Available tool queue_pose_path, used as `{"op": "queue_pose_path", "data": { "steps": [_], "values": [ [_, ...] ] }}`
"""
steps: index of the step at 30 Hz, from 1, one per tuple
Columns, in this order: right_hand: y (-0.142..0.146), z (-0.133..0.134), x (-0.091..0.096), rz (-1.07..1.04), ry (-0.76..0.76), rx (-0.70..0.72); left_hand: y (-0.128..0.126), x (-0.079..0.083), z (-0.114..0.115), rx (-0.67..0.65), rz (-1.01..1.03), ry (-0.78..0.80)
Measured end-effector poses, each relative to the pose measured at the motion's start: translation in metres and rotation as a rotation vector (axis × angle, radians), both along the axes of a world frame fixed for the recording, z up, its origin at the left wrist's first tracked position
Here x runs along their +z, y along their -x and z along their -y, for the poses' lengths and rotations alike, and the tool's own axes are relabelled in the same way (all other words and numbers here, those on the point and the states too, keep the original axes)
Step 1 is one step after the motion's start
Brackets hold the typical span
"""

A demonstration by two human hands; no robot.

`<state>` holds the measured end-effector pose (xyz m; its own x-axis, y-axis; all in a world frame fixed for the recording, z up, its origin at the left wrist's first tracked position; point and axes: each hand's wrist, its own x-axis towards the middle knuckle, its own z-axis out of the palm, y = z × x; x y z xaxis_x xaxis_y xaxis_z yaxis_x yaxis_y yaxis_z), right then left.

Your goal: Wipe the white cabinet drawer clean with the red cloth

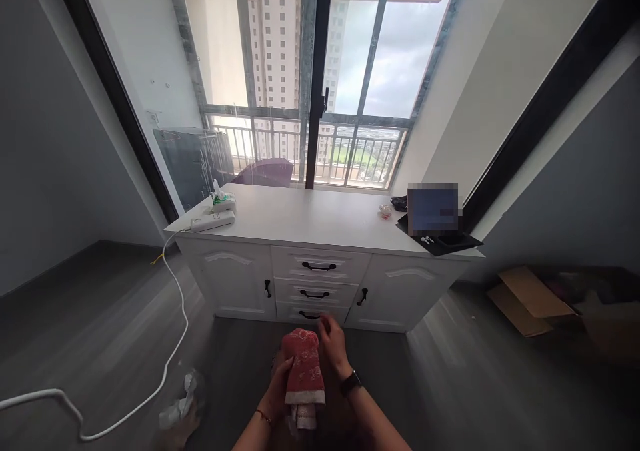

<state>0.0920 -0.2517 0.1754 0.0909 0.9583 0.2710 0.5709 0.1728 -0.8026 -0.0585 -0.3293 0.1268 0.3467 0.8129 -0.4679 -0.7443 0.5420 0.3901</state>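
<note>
A red, pale-patterned cloth piece with a white lower band [304, 364], shaped like a small dress, is in my left hand [280, 379]. My left fingers close around its left side, and some are hidden behind it. A pale, gathered bit [306, 416] sticks out below the white band. Just right of the cloth's top, my right hand [333, 345] is raised with its fingertips bent together. Whatever they may pinch is too small to make out. Both hands are in front of the white cabinet [315, 317], low in the view.
On the cabinet top are a power strip [213, 221], a tissue pack [223, 201], a small clear-and-red packet [385, 212] and a tablet [433, 211] with keys [427, 240]. A white cable [175, 351] crosses the floor. Crumpled plastic [181, 401] lies left; a cardboard box [535, 301] stands right.
</note>
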Motion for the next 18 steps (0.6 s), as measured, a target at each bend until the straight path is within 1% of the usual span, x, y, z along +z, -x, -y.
{"op": "queue_pose_path", "data": {
  "steps": [2, 3, 5, 6, 7, 8, 10, 12, 15, 18],
  "values": [
    [0.005, -0.041, 0.022, -0.045, -0.028, 0.048, -0.006, 0.003, 0.003, 0.039, -0.015, 0.006],
    [0.006, -0.063, 0.035, -0.02, -0.038, 0.051, -0.008, 0.004, 0.005, 0.027, -0.011, 0.012],
    [0.007, -0.101, 0.058, 0.116, -0.029, 0.04, -0.009, 0.006, 0.009, -0.043, 0.014, 0.022],
    [0.007, -0.116, 0.067, 0.209, -0.007, 0.041, -0.008, 0.006, 0.011, -0.083, 0.028, 0.028],
    [0.005, -0.128, 0.072, 0.301, 0.036, 0.061, -0.007, 0.007, 0.013, -0.117, 0.039, 0.036],
    [0.003, -0.136, 0.074, 0.334, 0.059, 0.067, -0.004, 0.007, 0.014, -0.141, 0.047, 0.045],
    [-0.001, -0.143, 0.07, 0.381, 0.099, 0.086, 0.001, 0.007, 0.015, -0.134, 0.042, 0.047],
    [-0.003, -0.139, 0.059, 0.396, 0.113, 0.092, 0.005, 0.006, 0.014, -0.11, 0.033, 0.041],
    [0.0, -0.123, 0.041, 0.404, 0.107, 0.07, 0.01, 0.004, 0.013, -0.114, 0.029, 0.021],
    [0.006, -0.101, 0.029, 0.398, 0.087, 0.037, 0.012, 0.003, 0.012, -0.141, 0.012, 0.013]
  ]
}}
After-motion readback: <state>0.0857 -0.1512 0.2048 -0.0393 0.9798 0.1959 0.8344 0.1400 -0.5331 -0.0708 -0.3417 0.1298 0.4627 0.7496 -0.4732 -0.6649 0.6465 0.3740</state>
